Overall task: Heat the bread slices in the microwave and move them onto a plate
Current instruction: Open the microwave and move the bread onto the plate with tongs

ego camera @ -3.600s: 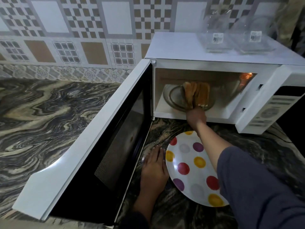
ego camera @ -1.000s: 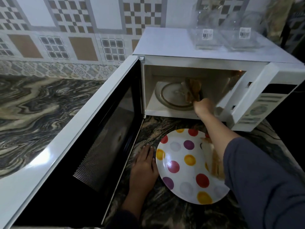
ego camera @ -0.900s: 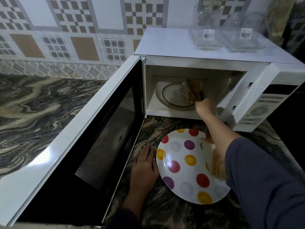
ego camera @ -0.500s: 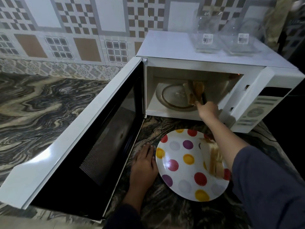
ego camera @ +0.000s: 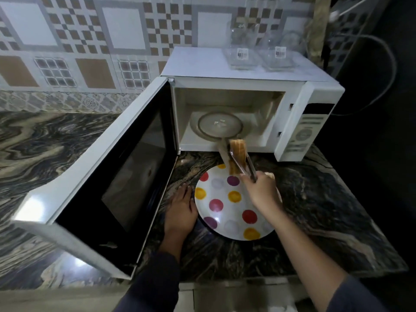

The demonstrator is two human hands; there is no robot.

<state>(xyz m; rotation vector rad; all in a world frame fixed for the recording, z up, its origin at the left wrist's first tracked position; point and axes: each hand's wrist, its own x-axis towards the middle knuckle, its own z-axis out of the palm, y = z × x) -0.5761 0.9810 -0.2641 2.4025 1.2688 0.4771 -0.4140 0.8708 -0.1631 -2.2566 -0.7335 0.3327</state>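
Observation:
The white microwave [ego camera: 247, 86] stands open, its glass turntable [ego camera: 219, 126] bare. My right hand [ego camera: 262, 191] grips metal tongs [ego camera: 244, 163] that clamp toasted bread slices [ego camera: 236, 155], held upright in the air over the far edge of the polka-dot plate [ego camera: 225, 212]. A sliver of another bread slice [ego camera: 270, 175] shows on the plate behind my right hand; the rest is hidden. My left hand [ego camera: 180, 210] rests flat on the marble counter, touching the plate's left rim.
The microwave door [ego camera: 108, 176] swings wide to the left, close to my left hand. Two clear glass containers [ego camera: 261, 55] sit on top of the microwave. A cable [ego camera: 387, 64] hangs at the right. Marble counter [ego camera: 326, 210] stretches right of the plate.
My right hand has pulled the tongs with the bread out of the microwave and back toward the plate. The turntable is now bare. My left hand stayed in place.

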